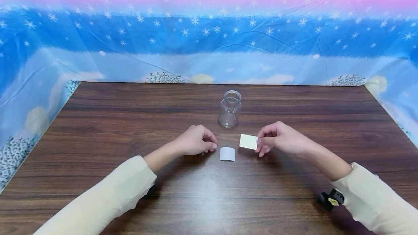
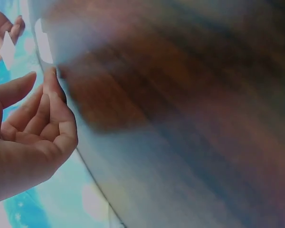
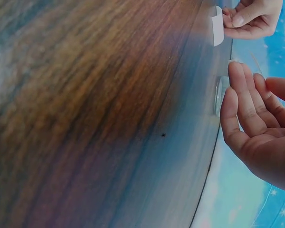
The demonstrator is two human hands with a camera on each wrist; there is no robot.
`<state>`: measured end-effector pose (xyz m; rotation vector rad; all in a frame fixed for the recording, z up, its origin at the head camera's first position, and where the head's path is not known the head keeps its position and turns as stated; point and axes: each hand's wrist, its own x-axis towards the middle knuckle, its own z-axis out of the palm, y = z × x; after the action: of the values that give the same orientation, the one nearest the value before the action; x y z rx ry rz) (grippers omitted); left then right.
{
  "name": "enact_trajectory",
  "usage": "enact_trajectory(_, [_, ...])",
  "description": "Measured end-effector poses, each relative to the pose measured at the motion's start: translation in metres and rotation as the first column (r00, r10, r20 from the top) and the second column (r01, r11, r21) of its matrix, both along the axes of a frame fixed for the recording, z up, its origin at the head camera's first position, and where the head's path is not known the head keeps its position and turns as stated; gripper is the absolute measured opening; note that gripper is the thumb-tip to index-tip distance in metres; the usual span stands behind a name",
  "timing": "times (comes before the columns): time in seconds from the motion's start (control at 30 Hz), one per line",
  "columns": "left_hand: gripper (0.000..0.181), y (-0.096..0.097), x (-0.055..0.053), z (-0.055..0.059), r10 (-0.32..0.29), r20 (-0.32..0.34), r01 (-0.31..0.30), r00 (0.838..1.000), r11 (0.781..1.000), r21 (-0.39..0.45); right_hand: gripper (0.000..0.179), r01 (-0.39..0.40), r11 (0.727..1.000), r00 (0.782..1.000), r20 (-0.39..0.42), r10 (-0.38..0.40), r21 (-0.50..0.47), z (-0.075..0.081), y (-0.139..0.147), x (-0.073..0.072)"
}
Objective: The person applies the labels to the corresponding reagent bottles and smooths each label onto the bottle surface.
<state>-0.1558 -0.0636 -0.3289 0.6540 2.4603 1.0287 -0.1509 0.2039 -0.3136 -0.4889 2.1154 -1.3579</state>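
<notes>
My right hand [image 1: 283, 139] pinches a small pale yellow card [image 1: 248, 141] by its right edge, between thumb and index finger, raised over the table. The left wrist view shows that card [image 2: 8, 50] almost edge-on. A small white piece of paper [image 1: 227, 154], curled up at its ends, lies on the table between the hands. To the left of the paper is my left hand [image 1: 197, 140], low over the wood. Its fingers are loosely bent, with a gap between thumb and index finger and nothing held. Behind both hands stands an open clear glass jar [image 1: 229, 110], upright.
The brown wooden table [image 1: 130, 111] reaches back to a pink and blue snowflake cloth [image 1: 196, 32], which hangs along the back and both sides. A small black device [image 1: 330, 199] sits under the right sleeve.
</notes>
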Motion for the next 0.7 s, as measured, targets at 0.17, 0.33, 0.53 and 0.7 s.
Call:
enact_trajectory(0.17, [0.011, 0.000, 0.002, 0.016, 0.022, -0.047, -0.020, 0.999, 0.998, 0.051, 0.014, 0.008, 1.000, 1.000, -0.022, -0.008, -0.008, 0.001, -0.001, -0.001])
enact_trajectory(0.33, [0.015, 0.005, 0.006, 0.031, 0.008, -0.127, 0.008, 0.992, 0.993, 0.120, 0.015, 0.007, 0.999, 0.999, -0.043, -0.009, -0.047, 0.003, -0.005, -0.002])
enact_trajectory(0.53, [0.015, 0.014, 0.012, 0.037, 0.018, -0.133, 0.007, 0.991, 0.984, 0.180, 0.014, 0.032, 0.997, 0.997, -0.075, -0.036, -0.065, 0.007, -0.012, -0.002])
enact_trajectory(0.7, [0.017, 0.019, 0.014, 0.035, 0.021, -0.142, 0.004, 0.990, 0.985, 0.171, 0.015, 0.032, 0.995, 0.997, -0.073, -0.039, -0.097, 0.008, -0.017, 0.000])
